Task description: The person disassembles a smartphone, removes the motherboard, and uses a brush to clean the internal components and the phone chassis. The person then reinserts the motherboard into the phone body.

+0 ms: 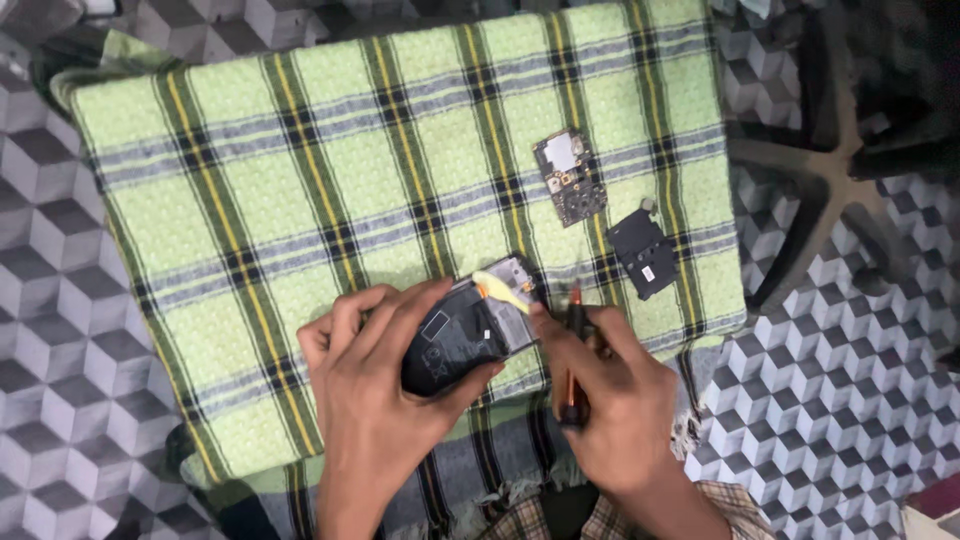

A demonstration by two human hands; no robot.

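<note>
Near the front edge of the green checked cloth (300,160), the left hand (375,400) curls its fingers around an opened phone body (465,335), gripping it from the left with the thumb under its lower end. A yellow strip (500,288) sticks out at the phone's upper end. The right hand (620,410) is closed around a screwdriver (573,370) with a dark and orange handle, its forefinger touching the phone's right edge. Toward the cloth's right edge lie 2 loose parts, close together: a circuit board (570,178) and a black cover plate (643,252). A patterned floor (60,300) surrounds the cloth.
</note>
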